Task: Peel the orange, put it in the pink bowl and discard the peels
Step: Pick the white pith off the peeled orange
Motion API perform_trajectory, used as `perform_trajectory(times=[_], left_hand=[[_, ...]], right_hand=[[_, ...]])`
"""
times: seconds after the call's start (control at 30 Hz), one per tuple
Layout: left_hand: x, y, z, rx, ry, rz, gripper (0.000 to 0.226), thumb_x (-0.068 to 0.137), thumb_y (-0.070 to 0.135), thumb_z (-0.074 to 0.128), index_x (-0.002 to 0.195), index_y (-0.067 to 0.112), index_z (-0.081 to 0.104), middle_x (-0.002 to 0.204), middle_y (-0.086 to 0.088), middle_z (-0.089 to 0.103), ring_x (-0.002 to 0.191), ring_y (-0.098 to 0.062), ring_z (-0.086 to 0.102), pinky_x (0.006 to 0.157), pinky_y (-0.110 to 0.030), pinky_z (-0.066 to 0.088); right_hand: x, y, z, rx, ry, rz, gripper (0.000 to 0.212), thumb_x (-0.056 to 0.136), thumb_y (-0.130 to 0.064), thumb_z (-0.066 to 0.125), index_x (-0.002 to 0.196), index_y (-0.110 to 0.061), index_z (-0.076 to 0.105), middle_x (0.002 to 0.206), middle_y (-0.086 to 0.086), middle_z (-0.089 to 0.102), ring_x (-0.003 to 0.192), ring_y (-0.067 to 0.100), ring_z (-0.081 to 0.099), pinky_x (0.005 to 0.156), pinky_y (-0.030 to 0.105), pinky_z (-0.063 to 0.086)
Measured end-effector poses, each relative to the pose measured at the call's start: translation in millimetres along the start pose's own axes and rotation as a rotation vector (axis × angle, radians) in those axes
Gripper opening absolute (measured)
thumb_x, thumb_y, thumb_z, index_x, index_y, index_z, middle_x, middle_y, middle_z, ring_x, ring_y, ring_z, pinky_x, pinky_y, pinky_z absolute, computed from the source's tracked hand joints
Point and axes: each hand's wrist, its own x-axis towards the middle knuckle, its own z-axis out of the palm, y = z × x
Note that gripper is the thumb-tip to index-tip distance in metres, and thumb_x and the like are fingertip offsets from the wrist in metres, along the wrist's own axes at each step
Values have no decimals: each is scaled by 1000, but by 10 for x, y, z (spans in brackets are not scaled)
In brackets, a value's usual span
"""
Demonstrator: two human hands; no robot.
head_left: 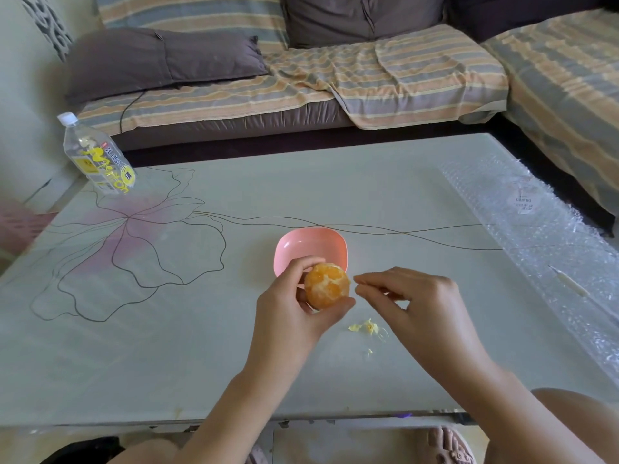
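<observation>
My left hand [294,303] holds a peeled orange [326,285] just above the table, in front of the near rim of the empty pink bowl [310,247]. Right of the orange, my right hand [412,296] has thumb and forefinger pinched together at its side; whether a thin strand of pith sits between them I cannot tell. Small pale bits of pith [366,328] lie on the table below the two hands.
A plastic water bottle [97,155] stands at the table's far left corner. A sheet of bubble wrap [536,236] covers the right side of the table [167,346]. A striped sofa [335,78] with dark cushions stands behind.
</observation>
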Motion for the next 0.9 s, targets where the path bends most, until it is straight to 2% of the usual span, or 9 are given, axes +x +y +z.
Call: perform_trajectory(times=[0.1,0.17,0.27,0.37,0.5,0.6,0.7,0.9], left_hand=[[-14,-19,28,64,-4,84,45,62,30,85,99,36,59,86,17,61,72,-3,57,62,-12,47],[-27,-43,40,120,4,122,47,64,30,82,100,40,54,88,13,58,77,-6,56,65,-18,50],[-40,-50,55,197,22,160,50,64,28,82,102,38,51,89,9,52,82,-6,53,66,-18,47],[-41,-41,76,245,21,171,52,65,29,82,103,37,48,89,9,48,79,-7,50,60,-18,45],[-53,-36,105,285,19,185,55,64,28,83,104,38,46,89,8,46,71,-10,48,56,-18,44],[-56,-32,129,304,22,184,57,63,29,83,104,39,45,91,7,47,69,-10,50,56,-21,47],[-65,-44,137,297,9,178,58,63,30,84,104,40,44,91,8,47,70,-10,50,56,-18,46],[-52,-29,169,224,-5,173,58,61,29,84,103,40,46,90,8,49,83,-9,50,63,-17,45]], right_hand=[[-28,-45,58,20,-9,-11,13,78,-26,65,83,-21,77,71,-10,71,66,3,63,61,9,46],[-36,-49,88,21,4,3,13,77,-27,66,82,-21,77,68,-9,70,62,6,64,60,20,49],[-40,-54,107,32,28,40,13,76,-26,67,82,-22,76,67,-9,70,62,6,65,61,27,52],[-52,-70,123,30,56,63,12,75,-25,66,79,-21,76,66,-8,70,61,8,65,59,32,55],[-53,-80,138,-44,99,52,10,72,-17,64,71,-19,74,61,-7,67,56,10,63,53,30,53],[-49,-89,146,-139,120,51,9,70,-18,63,66,-21,70,58,-9,64,52,9,60,49,28,50],[-51,-103,146,-232,116,56,6,67,-19,63,61,-22,64,55,-9,60,49,9,56,48,26,44],[-28,-115,118,-118,100,154,5,64,-18,63,61,-22,62,57,-9,59,58,11,56,55,25,45]])
